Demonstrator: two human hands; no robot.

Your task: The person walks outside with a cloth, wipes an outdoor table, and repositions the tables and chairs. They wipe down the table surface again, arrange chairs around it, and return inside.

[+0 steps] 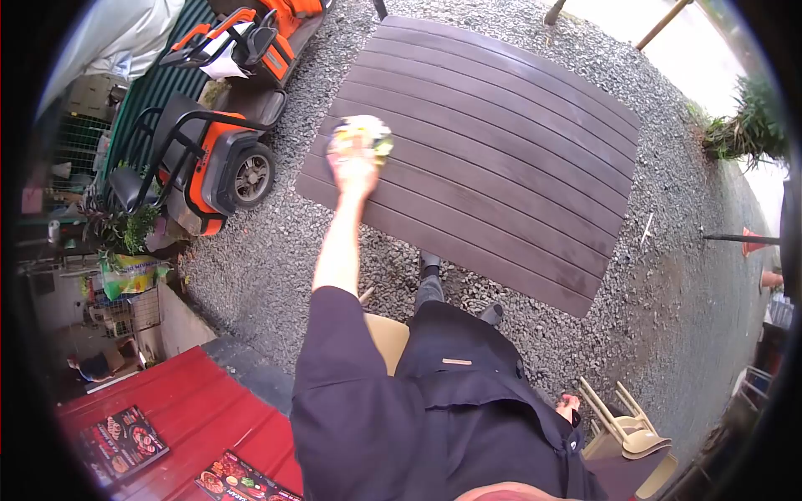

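Note:
My left hand (355,171) is at the left end of the brown slatted table (501,159), its fingers pressed on a bunched multicoloured cloth (365,134). The cloth lies against the slats near the table's left edge and is slightly blurred. The left arm reaches forward in a dark sleeve. Low on the right side of my body, my right hand (569,407) hangs beside the dark clothing, near a beige chair (637,441). Its fingers look curled, but they are too small to make out clearly.
Orange and black three-wheeled vehicles (219,167) stand on gravel (242,275) at the left. A red metal surface (184,401) with printed menus is at the lower left. Another beige chair (387,338) shows beside my left sleeve. Plants (748,125) grow at the right.

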